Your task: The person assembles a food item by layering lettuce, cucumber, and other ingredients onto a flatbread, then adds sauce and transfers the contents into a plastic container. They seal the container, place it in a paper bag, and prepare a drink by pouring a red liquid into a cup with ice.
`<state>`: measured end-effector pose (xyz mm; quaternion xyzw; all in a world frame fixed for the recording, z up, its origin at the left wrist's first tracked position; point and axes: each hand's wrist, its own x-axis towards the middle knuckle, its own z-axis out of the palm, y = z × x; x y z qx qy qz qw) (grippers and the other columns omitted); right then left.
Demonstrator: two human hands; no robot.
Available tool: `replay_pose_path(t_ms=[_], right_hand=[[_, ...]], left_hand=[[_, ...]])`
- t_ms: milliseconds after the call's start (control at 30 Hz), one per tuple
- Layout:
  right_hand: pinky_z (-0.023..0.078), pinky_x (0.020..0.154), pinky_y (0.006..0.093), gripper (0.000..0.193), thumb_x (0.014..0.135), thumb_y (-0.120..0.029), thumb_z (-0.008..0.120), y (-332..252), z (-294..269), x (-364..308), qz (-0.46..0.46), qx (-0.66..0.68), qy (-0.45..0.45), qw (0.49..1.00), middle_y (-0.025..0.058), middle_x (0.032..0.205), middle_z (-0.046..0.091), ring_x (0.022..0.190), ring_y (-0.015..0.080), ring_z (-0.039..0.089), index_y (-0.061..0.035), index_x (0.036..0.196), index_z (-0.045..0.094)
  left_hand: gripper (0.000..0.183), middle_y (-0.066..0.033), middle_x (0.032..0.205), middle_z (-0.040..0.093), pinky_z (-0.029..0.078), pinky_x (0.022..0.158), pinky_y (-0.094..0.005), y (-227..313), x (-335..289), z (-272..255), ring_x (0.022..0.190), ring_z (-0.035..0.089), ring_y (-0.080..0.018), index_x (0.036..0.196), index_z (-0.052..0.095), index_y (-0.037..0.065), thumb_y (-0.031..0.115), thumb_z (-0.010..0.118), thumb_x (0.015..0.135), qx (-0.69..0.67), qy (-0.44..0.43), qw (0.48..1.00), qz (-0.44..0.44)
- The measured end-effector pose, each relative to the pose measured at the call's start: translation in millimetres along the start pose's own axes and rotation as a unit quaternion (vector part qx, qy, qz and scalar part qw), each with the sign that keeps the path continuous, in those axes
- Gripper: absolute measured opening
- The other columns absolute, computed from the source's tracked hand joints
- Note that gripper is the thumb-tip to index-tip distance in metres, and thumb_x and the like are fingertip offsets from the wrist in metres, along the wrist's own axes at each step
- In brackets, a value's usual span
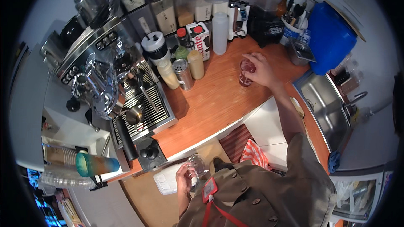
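Over the wooden counter (206, 109), my right hand (261, 70) is closed around the upper part of a see-through cup (245, 79) with dark red contents. The cup stands on the counter, and my fingers partly cover its rim. Low in front of my body, my left hand (184, 177) grips a clear plastic cup (199, 164), its round rim showing past the fingers. Whether anything is inside that clear cup I cannot tell.
An espresso machine (164, 113) and a tamping stand (150, 153) are at left. Sauce bottles (196, 65), a metal shaker (183, 75), a carton (198, 38) and a tall white bottle (220, 33) line the back. A blender base (265, 29), blue container (332, 35) and sink (322, 96) stand right.
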<state>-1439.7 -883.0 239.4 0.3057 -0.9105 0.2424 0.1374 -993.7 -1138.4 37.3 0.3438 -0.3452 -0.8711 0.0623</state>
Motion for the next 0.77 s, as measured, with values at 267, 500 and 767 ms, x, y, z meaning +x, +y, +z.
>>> replay_pose_path(t_ms=[267,500,767], right_hand=[[0.049,0.098,0.0385,0.051,0.092,-0.025,0.07,55.2,28.8,24.8,-0.001,0.125,-0.122,0.985,0.016,0.125,0.061,0.112,0.0284,0.062,-0.0057,0.137,0.057],[0.041,0.108,0.0408,0.048,0.097,-0.035,0.064,71.1,31.7,45.8,-0.041,-0.035,-0.134,0.989,0.0186,0.135,0.057,0.128,0.0341,0.054,-0.0089,0.136,0.057],[0.041,0.108,0.0434,0.038,0.104,-0.031,0.055,69.4,50.2,41.2,-0.06,-0.009,-0.099,0.993,0.016,0.135,0.055,0.124,0.0331,0.055,-0.0082,0.134,0.06]], left_hand=[[0.03,-0.0102,0.093,0.067,0.052,0.068,-0.0327,-49.1,-37.8,-162.6,0.075,0.061,-0.018,0.121,0.063,0.002,0.021,0.053,0.099,-0.1,0.303,0.945,0.067],[0.03,-0.0077,0.093,0.067,0.054,0.071,-0.0327,-24.6,-29.9,-262.4,0.076,0.061,-0.0167,0.121,0.061,0.003,0.022,0.052,0.1,-0.222,0.447,0.857,0.131],[0.037,-0.0093,0.098,0.068,0.058,0.08,-0.0375,38.3,70.0,-346.2,0.082,0.065,-0.0213,0.127,0.06,0.008,0.033,0.059,0.101,-0.242,0.427,0.846,0.209]])
